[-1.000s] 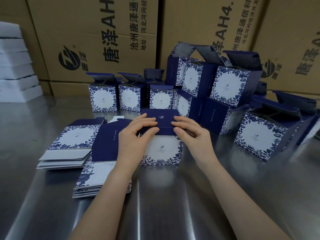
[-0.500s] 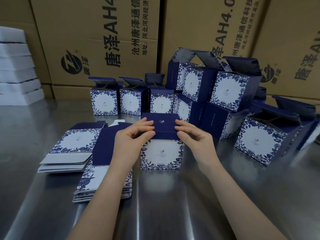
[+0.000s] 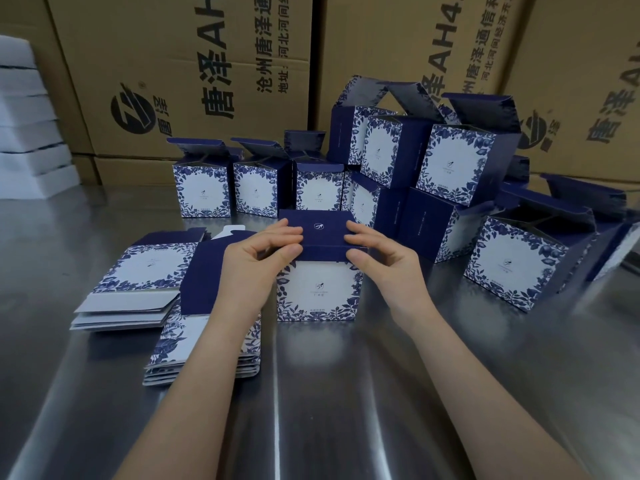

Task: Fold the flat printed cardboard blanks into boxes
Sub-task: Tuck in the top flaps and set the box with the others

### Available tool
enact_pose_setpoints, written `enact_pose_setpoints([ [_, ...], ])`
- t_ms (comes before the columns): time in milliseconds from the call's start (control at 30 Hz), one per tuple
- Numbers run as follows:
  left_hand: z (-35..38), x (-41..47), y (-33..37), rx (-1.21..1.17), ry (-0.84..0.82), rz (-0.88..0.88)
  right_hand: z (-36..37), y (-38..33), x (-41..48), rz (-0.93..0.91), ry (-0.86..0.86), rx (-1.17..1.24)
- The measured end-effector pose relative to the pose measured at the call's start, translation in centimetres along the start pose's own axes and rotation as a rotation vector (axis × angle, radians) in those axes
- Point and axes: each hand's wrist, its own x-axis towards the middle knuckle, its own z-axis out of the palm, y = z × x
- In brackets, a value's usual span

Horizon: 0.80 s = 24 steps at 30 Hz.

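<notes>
The box (image 3: 318,292) I am working on stands upright at the centre of the frame on the steel surface (image 3: 346,393), its white floral face toward me. My left hand (image 3: 252,268) and right hand (image 3: 388,268) each pinch a front corner of the navy lid (image 3: 322,225). The fingers curl over the top and the thumbs sit against the tuck flap (image 3: 323,251) that hangs down over the front.

The flap looks to be outside the front wall and not yet tucked, so I judge this to be the closing step. To do it well I should crease the flap sharply along its score and lift the lid a touch. Then I steer the flap's edge inside the front wall at both corners together and press down evenly so the lid sits square. Pushing one side first would likely skew it or buckle the card. Light pressure should do, since the hollow walls could bow.

Flat blanks (image 3: 138,271) lie in two stacks at lower left. Folded boxes (image 3: 204,192) crowd the upper middle and right, most with lids open.
</notes>
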Motion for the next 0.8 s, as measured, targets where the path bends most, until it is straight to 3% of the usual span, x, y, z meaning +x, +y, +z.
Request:
enact_pose_setpoints([
  [200, 0.4, 0.1, -0.1, 0.059, 0.038, 0.052, 0.4, 0.1, 0.2, -0.020, 0.076, -0.023],
  [467, 0.1, -0.1, -0.3, 0.132, -0.021, 0.071, -0.1, 0.2, 0.0, -0.020, 0.013, -0.024],
  [800, 0.9, -0.2, -0.5, 0.187, 0.078, 0.099, 0.4, 0.3, 0.3, -0.023, 0.088, -0.019],
])
